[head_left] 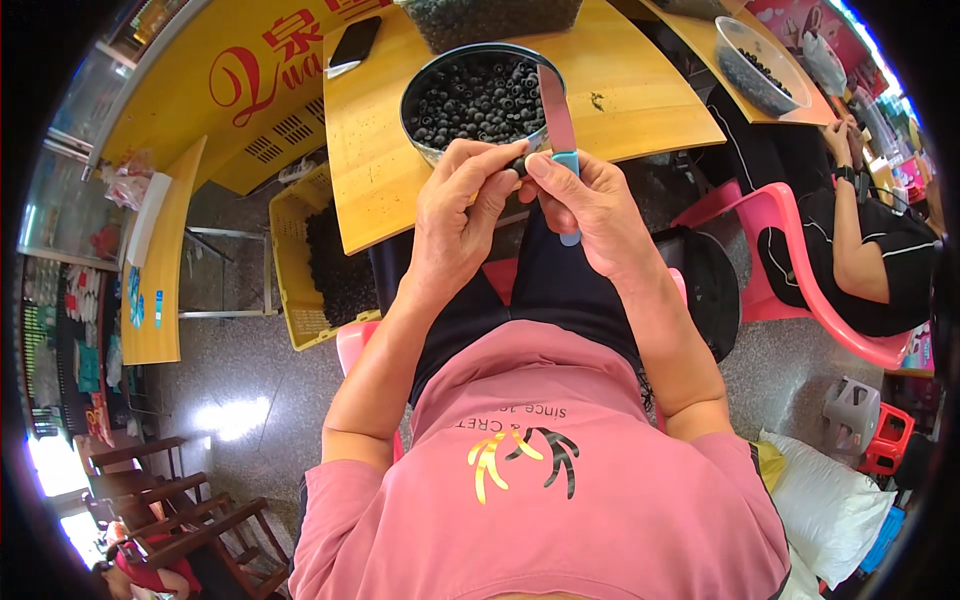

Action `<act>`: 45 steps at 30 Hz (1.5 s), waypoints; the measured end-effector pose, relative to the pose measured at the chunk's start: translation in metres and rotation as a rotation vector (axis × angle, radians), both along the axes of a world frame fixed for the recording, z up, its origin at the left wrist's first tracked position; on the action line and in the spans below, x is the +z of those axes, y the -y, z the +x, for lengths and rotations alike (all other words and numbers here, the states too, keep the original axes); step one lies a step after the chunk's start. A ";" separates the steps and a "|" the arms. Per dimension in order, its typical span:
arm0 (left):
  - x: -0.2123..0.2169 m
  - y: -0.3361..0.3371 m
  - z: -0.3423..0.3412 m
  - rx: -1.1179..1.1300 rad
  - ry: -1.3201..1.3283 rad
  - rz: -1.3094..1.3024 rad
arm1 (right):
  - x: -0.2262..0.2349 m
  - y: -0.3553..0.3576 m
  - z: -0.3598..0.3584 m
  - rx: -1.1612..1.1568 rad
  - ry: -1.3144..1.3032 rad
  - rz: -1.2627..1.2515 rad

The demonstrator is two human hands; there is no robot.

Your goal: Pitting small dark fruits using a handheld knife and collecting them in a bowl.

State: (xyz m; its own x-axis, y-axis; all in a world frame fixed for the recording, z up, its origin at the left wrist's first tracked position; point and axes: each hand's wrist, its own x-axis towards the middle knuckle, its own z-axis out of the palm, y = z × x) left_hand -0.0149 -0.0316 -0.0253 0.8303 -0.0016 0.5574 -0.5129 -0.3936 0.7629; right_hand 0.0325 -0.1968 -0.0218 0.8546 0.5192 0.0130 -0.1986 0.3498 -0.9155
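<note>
My right hand [590, 200] grips a knife [558, 115] by its light blue handle, the flat blade pointing up over a metal bowl [420, 150] full of small dark round fruits [475, 98]. My left hand [462, 195] pinches one small dark fruit [520, 165] between thumb and fingertips, right against the knife's base. Both hands meet just below the bowl's near rim, above my lap.
The bowl stands on a yellow wooden table [370, 170] with a black phone [353, 42] and a crate of dark fruits [490, 18]. A yellow basket [285, 270] sits on the floor left. Another person [860, 240] sits on a pink chair [790, 260] to the right.
</note>
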 end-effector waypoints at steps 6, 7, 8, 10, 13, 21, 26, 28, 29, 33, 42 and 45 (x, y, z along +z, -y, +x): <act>-0.010 0.003 0.000 -0.144 -0.142 -0.430 | 0.000 0.001 -0.001 -0.045 0.069 -0.041; -0.009 0.002 0.000 -0.144 -0.144 -0.430 | 0.001 0.000 -0.001 -0.046 0.068 -0.041; -0.008 0.001 -0.002 -0.131 -0.234 -0.463 | 0.002 -0.002 -0.002 -0.101 0.163 -0.081; -0.008 0.001 -0.003 -0.118 -0.327 -0.496 | 0.000 -0.005 -0.003 -0.157 0.257 -0.122; -0.010 0.003 -0.005 -0.084 -0.235 -0.405 | -0.001 -0.005 -0.002 -0.165 0.368 -0.158; -0.019 0.002 -0.003 -0.158 -0.245 -0.598 | 0.002 0.002 0.001 -0.013 0.075 -0.053; -0.018 0.007 -0.004 -0.238 -0.309 -0.815 | 0.002 0.001 -0.001 -0.013 0.060 -0.015; -0.017 0.009 -0.003 -0.265 -0.308 -0.885 | -0.001 -0.002 -0.002 -0.032 0.085 -0.025; -0.017 0.010 -0.002 -0.253 -0.292 -0.895 | -0.004 -0.006 -0.003 -0.135 0.289 -0.138; -0.018 0.012 -0.002 -0.202 -0.233 -0.905 | -0.002 -0.009 -0.007 -0.348 0.884 -0.438; -0.018 0.009 -0.002 -0.175 -0.232 -0.830 | -0.001 -0.010 -0.004 -0.500 1.239 -0.613; -0.017 0.011 -0.001 -0.201 -0.211 -0.849 | -0.001 -0.010 -0.004 -0.514 1.239 -0.601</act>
State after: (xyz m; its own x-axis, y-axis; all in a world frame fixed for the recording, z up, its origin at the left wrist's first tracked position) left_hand -0.0163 -0.0421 -0.0426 0.9442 0.1847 0.2727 -0.3271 0.4280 0.8425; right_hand 0.0284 -0.1866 -0.0229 0.5468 0.3604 0.7557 0.8304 -0.3488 -0.4345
